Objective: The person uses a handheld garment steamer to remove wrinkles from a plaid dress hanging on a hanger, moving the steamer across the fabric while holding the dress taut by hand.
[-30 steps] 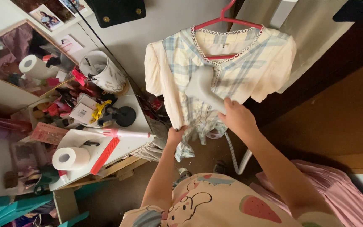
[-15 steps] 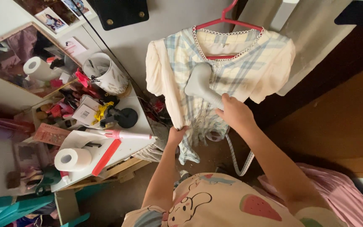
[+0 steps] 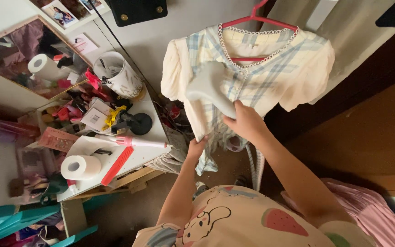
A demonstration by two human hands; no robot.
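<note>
A cream and blue plaid blouse (image 3: 270,68) with a lace-trimmed neck hangs on a red hanger (image 3: 257,20) against the wall. My right hand (image 3: 244,121) grips the handle of a grey garment steamer (image 3: 206,87), whose head presses against the blouse's left front. A braided hose (image 3: 253,164) drops from the steamer toward the floor. My left hand (image 3: 195,147) pinches the blouse's lower left hem and holds the fabric taut.
A cluttered white dressing table (image 3: 136,158) stands at left, with a paper roll (image 3: 81,167), red comb (image 3: 115,165), pink brush (image 3: 136,142), white cup (image 3: 120,75) and mirror (image 3: 28,59). A pink pleated cloth (image 3: 371,210) lies at lower right. Bare floor lies below.
My right hand has slid the steamer leftward across the blouse's front. The left hand keeps its hold on the hem. The view has shifted slightly.
</note>
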